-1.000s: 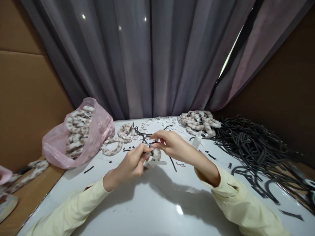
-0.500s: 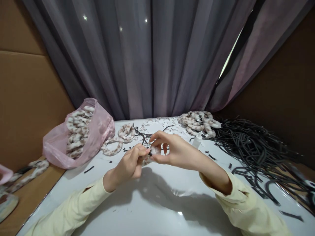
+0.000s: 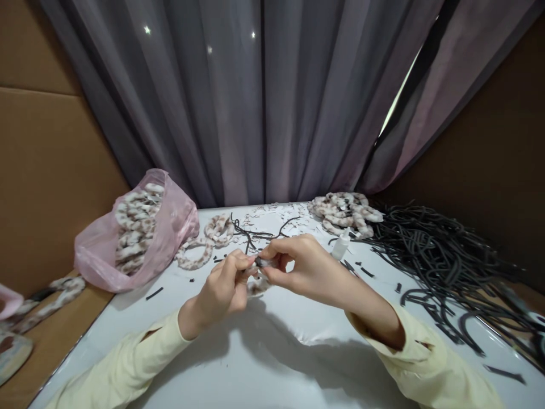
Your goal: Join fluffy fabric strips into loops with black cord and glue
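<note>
Near the middle of the white table, my left hand [image 3: 221,287] and my right hand [image 3: 304,264] meet at their fingertips. Both pinch a fluffy white and brown fabric tube [image 3: 258,286], part of which hangs below the fingers. A small dark end shows between the fingertips; its details are too small to make out. Behind my left hand lie two fluffy rings, one nearer [image 3: 193,262] and one farther [image 3: 219,220]. A small white bottle [image 3: 340,245] stands just beyond my right wrist.
A pink plastic bag [image 3: 96,258] of fluffy tubes stands at left. At the back right are a fluffy pile [image 3: 344,213] and a large heap of black cords [image 3: 430,250]. Short black pieces [image 3: 154,293] lie scattered on the table [image 3: 272,375]. A grey curtain [image 3: 238,102] hangs behind.
My right hand's fingers have closed in and moved slightly lower against the tube. More of the fluffy tube now shows below the fingertips. My left hand has barely moved.
</note>
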`<state>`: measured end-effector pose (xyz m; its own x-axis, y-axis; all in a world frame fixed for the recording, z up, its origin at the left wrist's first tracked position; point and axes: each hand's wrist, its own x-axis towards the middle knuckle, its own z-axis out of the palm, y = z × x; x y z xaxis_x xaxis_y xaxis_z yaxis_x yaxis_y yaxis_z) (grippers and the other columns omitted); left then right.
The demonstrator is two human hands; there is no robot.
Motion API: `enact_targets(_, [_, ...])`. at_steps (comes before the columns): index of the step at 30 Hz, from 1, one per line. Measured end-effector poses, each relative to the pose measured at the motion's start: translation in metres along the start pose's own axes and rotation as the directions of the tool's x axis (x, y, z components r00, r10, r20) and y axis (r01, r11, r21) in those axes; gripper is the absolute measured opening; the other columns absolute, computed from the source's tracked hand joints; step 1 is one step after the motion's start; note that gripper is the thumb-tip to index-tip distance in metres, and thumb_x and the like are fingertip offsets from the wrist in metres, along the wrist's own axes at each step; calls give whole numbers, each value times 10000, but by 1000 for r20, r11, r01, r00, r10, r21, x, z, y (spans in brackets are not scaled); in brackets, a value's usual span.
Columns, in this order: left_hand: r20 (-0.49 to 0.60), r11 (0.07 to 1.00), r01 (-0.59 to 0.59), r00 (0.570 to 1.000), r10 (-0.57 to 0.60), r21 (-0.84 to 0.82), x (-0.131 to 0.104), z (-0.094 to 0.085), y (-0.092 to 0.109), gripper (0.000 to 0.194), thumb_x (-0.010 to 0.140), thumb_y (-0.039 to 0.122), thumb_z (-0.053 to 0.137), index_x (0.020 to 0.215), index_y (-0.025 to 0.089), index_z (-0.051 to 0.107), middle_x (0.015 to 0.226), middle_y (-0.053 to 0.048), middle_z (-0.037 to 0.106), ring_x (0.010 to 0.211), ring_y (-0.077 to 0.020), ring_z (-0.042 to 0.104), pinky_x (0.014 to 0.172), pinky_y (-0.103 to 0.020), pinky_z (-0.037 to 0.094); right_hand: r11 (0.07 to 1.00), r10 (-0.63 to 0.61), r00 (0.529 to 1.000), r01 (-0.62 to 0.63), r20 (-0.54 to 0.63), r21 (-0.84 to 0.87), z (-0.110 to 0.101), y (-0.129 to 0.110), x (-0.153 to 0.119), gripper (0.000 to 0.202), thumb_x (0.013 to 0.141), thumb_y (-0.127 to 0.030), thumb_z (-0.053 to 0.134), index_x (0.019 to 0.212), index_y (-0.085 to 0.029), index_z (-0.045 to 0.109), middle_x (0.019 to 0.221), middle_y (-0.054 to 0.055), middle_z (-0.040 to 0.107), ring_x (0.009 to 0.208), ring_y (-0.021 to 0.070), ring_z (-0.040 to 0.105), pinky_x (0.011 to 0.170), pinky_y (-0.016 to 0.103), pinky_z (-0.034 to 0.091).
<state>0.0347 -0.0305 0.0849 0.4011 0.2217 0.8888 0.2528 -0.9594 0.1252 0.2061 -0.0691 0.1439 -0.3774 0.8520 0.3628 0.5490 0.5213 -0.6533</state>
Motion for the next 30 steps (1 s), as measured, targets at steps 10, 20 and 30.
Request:
enact_targets(10, [136,953,301,946,-293,-40,-1,-2,7,116,838,98,414,893,198,425,805,-36,574,639,-131,574,525,-222,442,1000,24,1000,-24,-13,14,-1,3,1,100,702,-84,527,660,-168,492,586,-27,567,531,84,511,509,183,349])
enact_targets(20, [260,502,817,569,-780,-284,0,11,-7,145,816,310,488,761,186,438,601,45,512,474,-89,412,470,-204,329,976,63,968,-111,-242,-189,27,13,8,100,727,-60,540,776,-146,554,741,46,610,635,129,536,590,225,370])
enact_targets(30, [251,219,817,400,-881,-534,7,9,-14,206,712,309,599,758,170,454,579,60,498,481,-70,416,491,-194,334,954,247,965,-258,83,156,50,20,10,265,807,-111,474,1064,-153,523,692,19,610,578,142,584,586,265,448])
